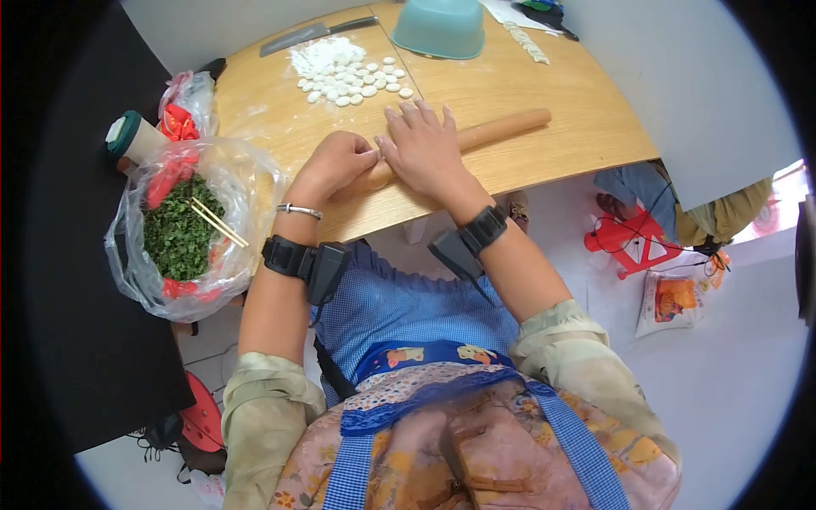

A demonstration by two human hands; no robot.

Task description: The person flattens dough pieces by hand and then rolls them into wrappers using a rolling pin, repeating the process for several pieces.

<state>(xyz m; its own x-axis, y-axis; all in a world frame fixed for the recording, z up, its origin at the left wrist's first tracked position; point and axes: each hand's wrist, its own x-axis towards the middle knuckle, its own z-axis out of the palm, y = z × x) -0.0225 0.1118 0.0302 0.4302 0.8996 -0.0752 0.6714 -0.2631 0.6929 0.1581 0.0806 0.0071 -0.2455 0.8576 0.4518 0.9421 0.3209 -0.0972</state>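
- Left hand [336, 166]: fingers curled inward, back up, thumb reaching toward the other hand.
- Right hand [421, 151]: palm down, open, fingers spread and pointing forward.
- Both thumbs nearly meet.
- Left forearm [276, 310]: bare, running almost straight forward.
- Right forearm [529, 268]: bare, slanting inward.

From where I stand, I can't read any text, label, brand, number or sign. The 1 white printed bag [670, 303] on the floor has an orange-red panel, but any lettering there is too small to make out.
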